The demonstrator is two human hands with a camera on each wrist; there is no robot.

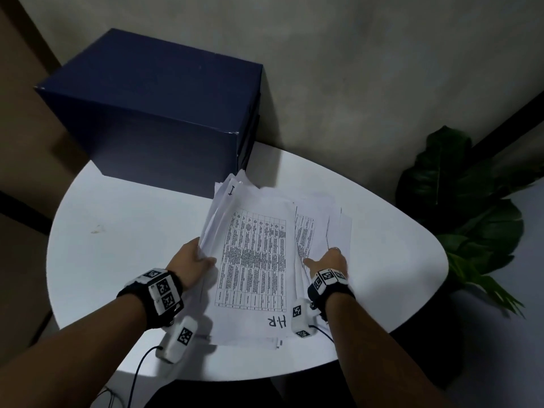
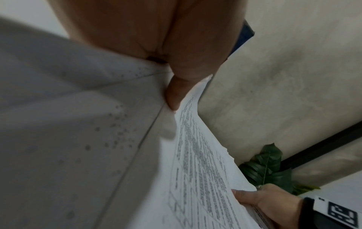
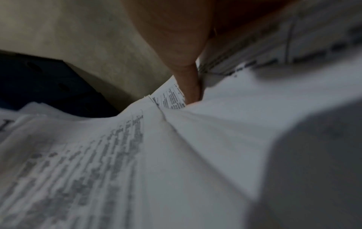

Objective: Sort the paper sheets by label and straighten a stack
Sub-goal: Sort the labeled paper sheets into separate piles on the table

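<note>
Sheets of white printed paper, the top one marked "H.R", lay fanned mid-table on the round white table, pinched at the left edge by the left hand. The right hand lay flat-fingered on the right-hand sheets. Loose lower sheets could have been dragged askew, or slid toward the near rim.

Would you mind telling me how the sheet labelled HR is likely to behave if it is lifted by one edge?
The HR sheet would probably flop; the papers already bow where the left hand grips them. It looks light. The misaligned pile suggests sheets slide easily.
</note>
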